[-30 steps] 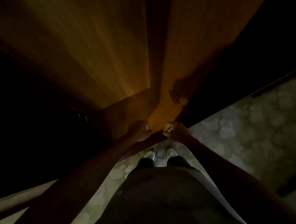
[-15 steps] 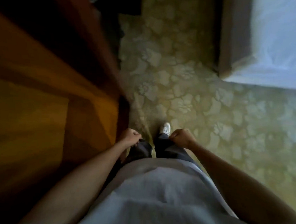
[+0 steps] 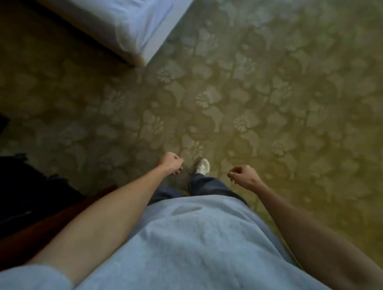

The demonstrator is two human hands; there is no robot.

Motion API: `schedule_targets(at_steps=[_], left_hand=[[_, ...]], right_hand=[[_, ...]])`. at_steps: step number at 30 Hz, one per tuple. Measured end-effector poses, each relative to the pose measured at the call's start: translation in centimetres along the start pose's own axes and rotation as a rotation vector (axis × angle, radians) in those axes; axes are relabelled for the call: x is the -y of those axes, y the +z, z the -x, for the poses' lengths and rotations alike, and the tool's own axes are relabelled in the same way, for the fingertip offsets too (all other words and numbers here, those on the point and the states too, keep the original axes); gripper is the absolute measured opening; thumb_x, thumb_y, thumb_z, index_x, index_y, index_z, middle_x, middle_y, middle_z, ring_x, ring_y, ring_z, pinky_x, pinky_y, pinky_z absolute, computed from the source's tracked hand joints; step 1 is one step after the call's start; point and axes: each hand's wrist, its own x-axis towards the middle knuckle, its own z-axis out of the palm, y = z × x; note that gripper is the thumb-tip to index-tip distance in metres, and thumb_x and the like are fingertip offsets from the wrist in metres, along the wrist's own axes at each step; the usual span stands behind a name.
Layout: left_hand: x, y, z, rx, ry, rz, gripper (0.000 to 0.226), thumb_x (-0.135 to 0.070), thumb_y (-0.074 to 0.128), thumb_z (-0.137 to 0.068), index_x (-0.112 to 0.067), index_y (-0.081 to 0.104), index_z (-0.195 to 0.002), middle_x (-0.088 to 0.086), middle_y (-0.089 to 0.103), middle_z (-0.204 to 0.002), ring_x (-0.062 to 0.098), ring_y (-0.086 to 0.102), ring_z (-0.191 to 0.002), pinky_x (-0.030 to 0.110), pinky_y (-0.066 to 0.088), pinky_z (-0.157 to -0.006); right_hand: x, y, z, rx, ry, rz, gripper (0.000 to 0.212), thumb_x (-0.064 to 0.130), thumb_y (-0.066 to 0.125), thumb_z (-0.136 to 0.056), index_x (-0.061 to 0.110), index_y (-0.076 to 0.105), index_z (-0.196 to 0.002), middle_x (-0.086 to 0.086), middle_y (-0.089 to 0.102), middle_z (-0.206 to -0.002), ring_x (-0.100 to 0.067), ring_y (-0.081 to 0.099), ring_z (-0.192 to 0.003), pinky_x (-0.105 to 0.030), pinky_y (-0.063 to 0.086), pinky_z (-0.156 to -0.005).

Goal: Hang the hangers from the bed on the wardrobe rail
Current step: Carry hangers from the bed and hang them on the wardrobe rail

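I look straight down at a patterned olive carpet. My left hand [image 3: 172,164] hangs in front of me, fingers curled shut, holding nothing. My right hand [image 3: 243,176] is a little to the right, also curled into a loose fist and empty. A corner of the bed [image 3: 117,14], covered in a white sheet, shows at the top left, well ahead of both hands. No hangers are visible on the part of the bed that shows. The wardrobe rail is out of view.
A reddish-brown wooden edge [image 3: 47,221] runs along the lower left beside my left forearm, with dark objects [image 3: 10,192] behind it. One white shoe [image 3: 202,166] is stepping forward on the carpet [image 3: 278,105], which spreads wide to the right.
The view has swung away from the wooden wardrobe doors toward the bed. Both hands left the doors and dropped apart, staying closed and empty. The bed corner shifted from top right to top left.
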Motion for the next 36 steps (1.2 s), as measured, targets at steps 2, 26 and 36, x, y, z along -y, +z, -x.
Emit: schedule_targets(at_steps=[2,26,36], left_hand=[[-5.0,1.0,-1.2,0.033,0.055,-0.077,0.027,-0.021,0.054,-0.101,-0.004,0.072,-0.091,0.011,0.073,-0.081,0.015,0.061,-0.057,0.021,0.045,-0.048],[-36.2,-17.1,-20.7,-0.142,-0.061,-0.221,0.024,-0.015,0.06,-0.092,-0.004,0.078,-0.081,0.014,0.076,-0.083,0.028,0.071,-0.081,0.032,0.059,-0.077],[-67.9,-19.9,-30.2,0.034,0.239,-0.187,0.022,-0.018,0.058,-0.093,-0.009,0.076,-0.083,0.008,0.078,-0.079,0.016,0.066,-0.057,0.027,0.058,-0.061]], right_hand=[[-2.7,-1.8,-0.5,-0.023,0.065,-0.076,0.021,0.029,0.065,-0.088,0.013,0.078,-0.088,-0.006,0.077,-0.083,-0.022,0.072,-0.081,-0.037,0.059,-0.079],[23.2,-39.1,-28.1,-0.084,-0.11,-0.086,0.028,0.03,0.063,-0.084,0.004,0.075,-0.086,-0.014,0.075,-0.086,-0.022,0.067,-0.075,-0.036,0.054,-0.068],[19.3,-53.8,-34.9,-0.108,0.211,-0.236,0.022,0.018,0.061,-0.087,0.011,0.071,-0.069,-0.004,0.068,-0.068,-0.019,0.06,-0.066,-0.028,0.047,-0.062]])
